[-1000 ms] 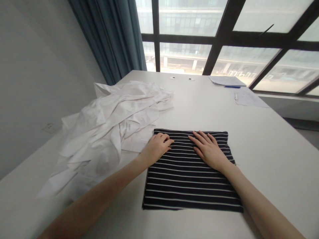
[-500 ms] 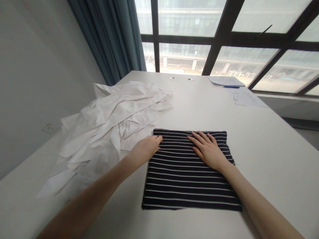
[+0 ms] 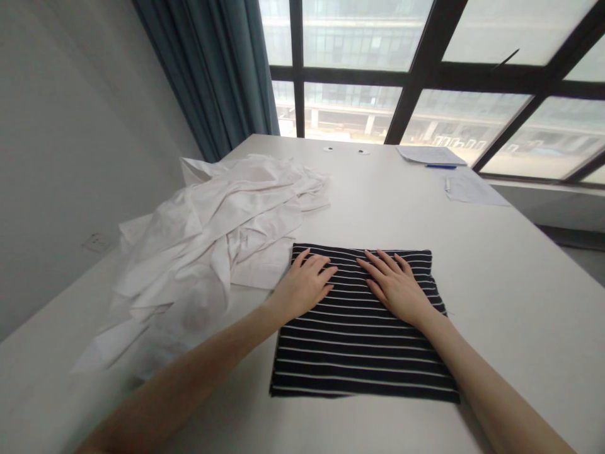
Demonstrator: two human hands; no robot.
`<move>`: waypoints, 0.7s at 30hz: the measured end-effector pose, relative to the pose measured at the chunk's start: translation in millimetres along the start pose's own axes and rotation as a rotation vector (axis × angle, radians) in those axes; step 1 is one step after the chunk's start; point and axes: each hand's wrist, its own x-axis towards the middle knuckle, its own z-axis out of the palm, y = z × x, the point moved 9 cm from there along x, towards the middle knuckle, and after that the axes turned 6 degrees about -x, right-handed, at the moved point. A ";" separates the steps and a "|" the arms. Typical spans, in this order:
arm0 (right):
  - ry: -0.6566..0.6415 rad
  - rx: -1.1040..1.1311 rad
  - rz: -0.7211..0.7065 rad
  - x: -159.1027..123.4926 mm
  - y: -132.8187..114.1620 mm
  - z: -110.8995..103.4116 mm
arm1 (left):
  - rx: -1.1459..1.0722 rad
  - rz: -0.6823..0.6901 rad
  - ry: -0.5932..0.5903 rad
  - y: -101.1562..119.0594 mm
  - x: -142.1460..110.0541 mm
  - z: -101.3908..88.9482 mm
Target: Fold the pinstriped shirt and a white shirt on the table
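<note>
A black cloth with thin white stripes (image 3: pixel 363 353), folded into a flat rectangle, lies in front of me. My left hand (image 3: pixel 307 284) rests on its upper left part, palm down, fingers spread. On the upper right part lies my right hand (image 3: pixel 397 287), also flat with its fingers apart. Neither hand grips the fabric. Just left of the striped cloth is a crumpled heap of white cloth (image 3: pixel 208 233), its near end partly behind my left forearm.
The white table (image 3: pixel 378 208) reaches to the window. Papers (image 3: pixel 428 155) and a blue pen (image 3: pixel 440 166) lie at its far right, with another sheet (image 3: pixel 475 188) nearer. A blue curtain (image 3: pixel 227 75) hangs at the far left, beside a grey wall (image 3: pixel 70 145).
My left hand has moved right from the cloth's left edge onto its top, and its fingers have opened out flat. The right hand and the cloth have stayed in place.
</note>
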 end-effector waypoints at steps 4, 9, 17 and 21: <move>0.016 0.010 0.001 -0.3 -0.2 -1.5 | -0.041 0.003 -0.023 -4.0 -8.4 24.7; 0.010 0.020 0.020 -0.5 1.1 -2.3 | -0.052 0.012 -0.089 -5.6 -11.8 30.2; -0.009 0.032 0.081 -11.9 17.6 5.4 | -0.072 0.008 -0.136 -10.9 -17.3 34.3; -0.026 0.007 0.117 -27.2 31.6 8.8 | -0.087 0.001 -0.177 -13.1 -24.9 32.7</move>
